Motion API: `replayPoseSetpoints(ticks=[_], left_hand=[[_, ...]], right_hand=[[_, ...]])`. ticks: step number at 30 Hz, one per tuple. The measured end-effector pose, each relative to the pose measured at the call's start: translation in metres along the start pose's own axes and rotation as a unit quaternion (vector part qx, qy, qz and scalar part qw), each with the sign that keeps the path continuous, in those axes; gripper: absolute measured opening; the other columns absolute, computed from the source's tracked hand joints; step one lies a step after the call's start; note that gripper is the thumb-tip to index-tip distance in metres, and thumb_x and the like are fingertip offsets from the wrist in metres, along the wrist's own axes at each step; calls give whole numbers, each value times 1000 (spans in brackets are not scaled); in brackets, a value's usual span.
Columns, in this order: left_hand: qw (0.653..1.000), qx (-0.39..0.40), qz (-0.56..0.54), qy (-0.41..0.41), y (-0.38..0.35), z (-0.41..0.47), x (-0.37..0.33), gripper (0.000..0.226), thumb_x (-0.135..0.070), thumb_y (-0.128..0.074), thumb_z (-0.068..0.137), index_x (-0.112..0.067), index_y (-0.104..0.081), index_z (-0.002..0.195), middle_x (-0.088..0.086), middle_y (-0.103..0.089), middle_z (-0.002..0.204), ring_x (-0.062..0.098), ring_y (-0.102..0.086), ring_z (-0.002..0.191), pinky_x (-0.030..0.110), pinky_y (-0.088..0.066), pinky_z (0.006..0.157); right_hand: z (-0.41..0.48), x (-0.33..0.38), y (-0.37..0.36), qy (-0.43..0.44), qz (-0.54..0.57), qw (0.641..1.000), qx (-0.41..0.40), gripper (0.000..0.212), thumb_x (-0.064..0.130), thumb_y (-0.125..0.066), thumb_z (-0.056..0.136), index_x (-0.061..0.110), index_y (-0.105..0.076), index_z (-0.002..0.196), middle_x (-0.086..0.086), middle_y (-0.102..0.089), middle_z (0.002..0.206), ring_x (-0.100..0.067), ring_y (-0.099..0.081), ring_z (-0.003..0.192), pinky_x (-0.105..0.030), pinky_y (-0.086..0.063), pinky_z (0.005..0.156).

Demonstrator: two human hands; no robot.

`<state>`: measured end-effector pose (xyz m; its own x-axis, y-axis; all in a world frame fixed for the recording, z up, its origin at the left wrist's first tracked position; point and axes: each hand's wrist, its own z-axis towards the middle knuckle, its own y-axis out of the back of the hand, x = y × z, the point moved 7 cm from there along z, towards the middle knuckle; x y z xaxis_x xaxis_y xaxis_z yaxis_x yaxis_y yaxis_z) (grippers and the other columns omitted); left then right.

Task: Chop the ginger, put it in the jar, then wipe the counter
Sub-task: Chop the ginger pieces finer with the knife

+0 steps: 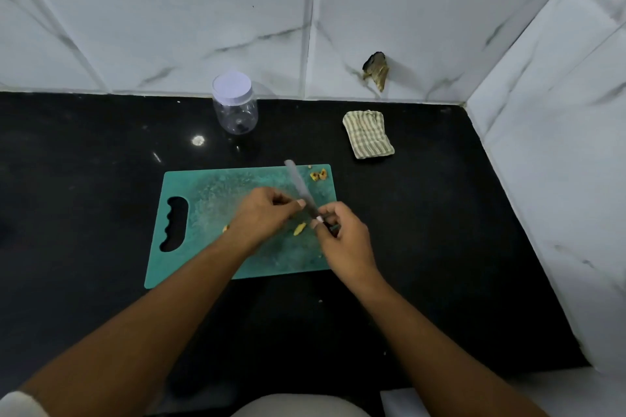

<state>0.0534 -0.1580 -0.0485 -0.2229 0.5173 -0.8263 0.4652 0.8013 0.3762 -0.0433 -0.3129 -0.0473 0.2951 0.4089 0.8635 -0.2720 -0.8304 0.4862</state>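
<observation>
Hands mid-frame: right hand (pixel 342 234) gripped knife (pixel 299 186) handle, left hand (pixel 267 213) curled at blade, pinch unclear | ginger (pixel 299 228) on board (pixel 203 193) beneath | step: chopping, seemingly | next: open lidded jar (pixel 235 105), upper centre | cloth (pixel 368 139) upper right

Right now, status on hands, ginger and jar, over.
Right hand grips knife, left hand at its blade. Ginger pieces on cutting board, jar lidded at back. Nothing between board and jar.

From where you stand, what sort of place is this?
Most likely a home kitchen: a black counter backed by marble-look wall tiles, a green chopping board with ginger bits, and a knife in the right hand.
</observation>
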Motion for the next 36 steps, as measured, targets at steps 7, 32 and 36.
replayPoseSetpoints(ticks=[7, 32, 36], left_hand=[[978, -84, 154, -113, 10, 37, -32, 10, -30, -78, 87, -27, -74, 96, -12, -70, 81, 2, -64, 73, 28, -54, 69], [966, -50, 204, -152, -16, 90, -42, 17, -15, -83, 82, -26, -77, 93, -13, -73, 88, -1, -68, 83, 28, -60, 83], [969, -39, 192, -149, -18, 87, -37, 22, -10, -83, 81, -25, -76, 96, -12, -74, 90, -1, -69, 87, 29, -61, 86]], right_hand=[[15, -39, 40, -90, 15, 994, -64, 14, 23, -61, 101, 37, -60, 103, 8, -69, 94, -10, -69, 84, -50, -61, 77], [29, -41, 44, -56, -4, 998, 32, 27, 22, -60, 103, 38, -67, 123, 11, -69, 92, -6, -66, 67, -19, -50, 51], [26, -42, 45, -66, 13, 997, 46, 28, 19, -60, 104, 32, -67, 127, 6, -68, 94, -4, -62, 58, -15, -46, 46]])
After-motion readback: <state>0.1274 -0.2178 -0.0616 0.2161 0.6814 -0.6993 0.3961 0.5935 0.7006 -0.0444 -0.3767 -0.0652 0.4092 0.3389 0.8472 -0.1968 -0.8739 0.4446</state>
